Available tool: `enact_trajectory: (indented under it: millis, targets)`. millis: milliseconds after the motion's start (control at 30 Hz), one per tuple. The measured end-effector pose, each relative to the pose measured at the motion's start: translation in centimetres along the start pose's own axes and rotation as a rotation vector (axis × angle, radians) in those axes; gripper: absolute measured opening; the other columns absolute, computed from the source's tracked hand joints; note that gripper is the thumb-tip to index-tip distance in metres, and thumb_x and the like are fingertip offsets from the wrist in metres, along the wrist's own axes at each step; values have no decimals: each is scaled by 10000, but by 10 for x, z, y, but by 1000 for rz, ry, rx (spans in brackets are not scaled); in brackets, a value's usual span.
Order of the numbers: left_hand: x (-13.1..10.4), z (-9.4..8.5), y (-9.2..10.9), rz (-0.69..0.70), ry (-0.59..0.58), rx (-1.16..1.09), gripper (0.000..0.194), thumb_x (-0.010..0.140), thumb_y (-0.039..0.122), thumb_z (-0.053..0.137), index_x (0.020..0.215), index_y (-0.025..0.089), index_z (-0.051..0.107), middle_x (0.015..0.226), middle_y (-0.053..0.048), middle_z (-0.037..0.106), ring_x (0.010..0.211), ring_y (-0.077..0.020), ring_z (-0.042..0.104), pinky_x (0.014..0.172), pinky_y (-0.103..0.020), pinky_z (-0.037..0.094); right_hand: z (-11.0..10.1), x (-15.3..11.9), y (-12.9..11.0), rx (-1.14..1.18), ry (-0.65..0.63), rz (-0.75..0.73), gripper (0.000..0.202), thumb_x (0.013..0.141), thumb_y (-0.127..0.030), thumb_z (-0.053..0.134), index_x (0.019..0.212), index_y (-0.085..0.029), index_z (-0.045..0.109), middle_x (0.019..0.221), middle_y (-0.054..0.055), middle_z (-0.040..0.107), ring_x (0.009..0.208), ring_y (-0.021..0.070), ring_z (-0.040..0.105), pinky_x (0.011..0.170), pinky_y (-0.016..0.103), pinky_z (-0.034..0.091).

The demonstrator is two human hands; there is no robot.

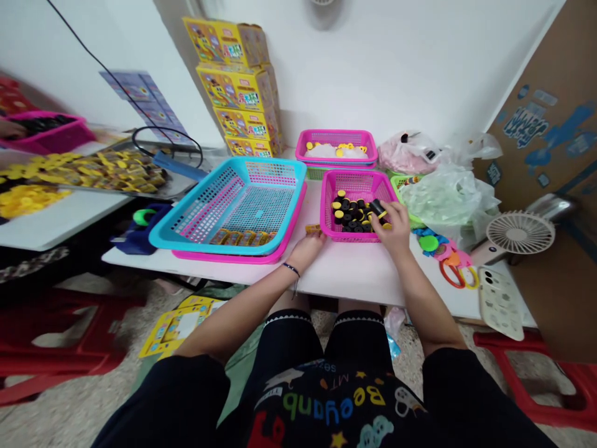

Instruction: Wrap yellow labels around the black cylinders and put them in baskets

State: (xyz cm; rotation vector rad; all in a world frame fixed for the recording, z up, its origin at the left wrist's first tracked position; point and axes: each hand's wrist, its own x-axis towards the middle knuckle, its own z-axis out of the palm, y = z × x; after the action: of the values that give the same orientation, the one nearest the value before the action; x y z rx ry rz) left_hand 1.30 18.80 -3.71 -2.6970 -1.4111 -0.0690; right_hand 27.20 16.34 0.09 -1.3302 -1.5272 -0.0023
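My right hand (393, 225) is over the right edge of a pink basket (357, 180), its fingers closed on a black cylinder with a yellow end (378, 208). Several more black and yellow cylinders (349, 214) lie loose in that basket. Just left of the basket, my left hand (308, 247) is closed around a small yellow printed piece (313, 229), partly hidden by the fingers. A large blue basket (219, 247) stands to its left, stacked on a pink one (280, 254). Along its near side lies a row of small yellow printed pieces (242, 238).
Yellow printed boxes (240, 90) are stacked by the wall. Behind the pink basket stands another with yellow parts (336, 140). Plastic bags (452, 193), a small fan (520, 233), scissors (459, 274) and a phone (501, 302) are on the right. A tape dispenser (142, 227) is on the left.
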Motion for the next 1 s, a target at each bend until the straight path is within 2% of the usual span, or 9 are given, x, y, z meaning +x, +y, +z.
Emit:
enact_trajectory:
  millis: [133, 267, 367, 467, 533, 667, 800, 900, 1000]
  targets:
    - [-9, -4, 2, -47, 15, -38, 416, 1004, 14, 386, 1357, 103, 587, 1137, -193, 752, 993, -245, 778, 810, -304, 626, 31, -17, -14, 46, -128, -53, 400, 960, -442, 594, 1287, -236, 699, 1251, 158, 654, 1187, 301, 675, 1147, 500, 549]
    - [-23, -7, 3, -80, 110, -110, 389, 1007, 60, 457, 1357, 116, 616, 1223, -211, 734, 1101, -290, 747, 896, -385, 634, 52, -17, -18, 58, -192, -72, 336, 958, -417, 612, 1236, -268, 725, 1214, 126, 695, 1250, 283, 663, 1240, 457, 477]
    - [-45, -6, 12, -80, 219, -190, 334, 1010, 110, 515, 1305, 118, 672, 1230, -203, 730, 1169, -305, 713, 973, -415, 615, 51, -14, -15, 86, -200, -72, 298, 969, -390, 603, 1212, -255, 710, 1252, 134, 684, 1291, 273, 642, 1241, 454, 474]
    - [-64, -11, 27, -22, 304, -279, 226, 1008, 149, 566, 1129, 162, 756, 1130, -132, 747, 1068, -235, 737, 964, -343, 614, 44, -12, -11, 130, -185, -46, 243, 927, -384, 667, 1123, -243, 692, 1242, 139, 677, 1171, 265, 682, 1093, 449, 588]
    - [-64, -21, 37, 48, 385, -353, 217, 986, 127, 594, 1068, 203, 779, 1092, -84, 755, 1022, -194, 743, 952, -308, 612, 38, -10, -8, 157, -145, -10, 255, 903, -390, 691, 1105, -235, 676, 1260, 141, 659, 1093, 248, 692, 995, 431, 628]
    - [-19, -58, 50, 171, 599, -638, 156, 938, 131, 687, 999, 214, 803, 1000, -52, 807, 924, -177, 757, 887, -296, 620, 20, 3, 1, 196, 3, 78, 379, 915, -463, 640, 1204, -218, 646, 1314, 146, 605, 1156, 234, 656, 975, 377, 615]
    - [45, -88, 49, 13, 571, -747, 148, 915, 241, 781, 1060, 219, 804, 1024, -31, 839, 908, -176, 780, 853, -257, 599, 4, 19, 14, 242, 131, 152, 541, 909, -577, 596, 1296, -199, 594, 1215, 129, 646, 1106, 223, 663, 989, 367, 596]
    - [68, -87, 41, -51, 569, -733, 273, 953, 237, 739, 1225, 217, 753, 1044, -48, 838, 964, -205, 791, 834, -265, 583, 3, 23, 19, 290, 149, 179, 631, 888, -675, 579, 1305, -201, 555, 1149, 115, 679, 1002, 203, 687, 915, 344, 618]
    - [66, -72, 29, -137, 490, -643, 275, 960, 263, 732, 1228, 202, 743, 977, -68, 836, 924, -241, 796, 753, -271, 558, 10, 18, 17, 320, 98, 203, 647, 869, -754, 576, 1260, -238, 564, 1137, 100, 700, 999, 201, 703, 860, 329, 634]
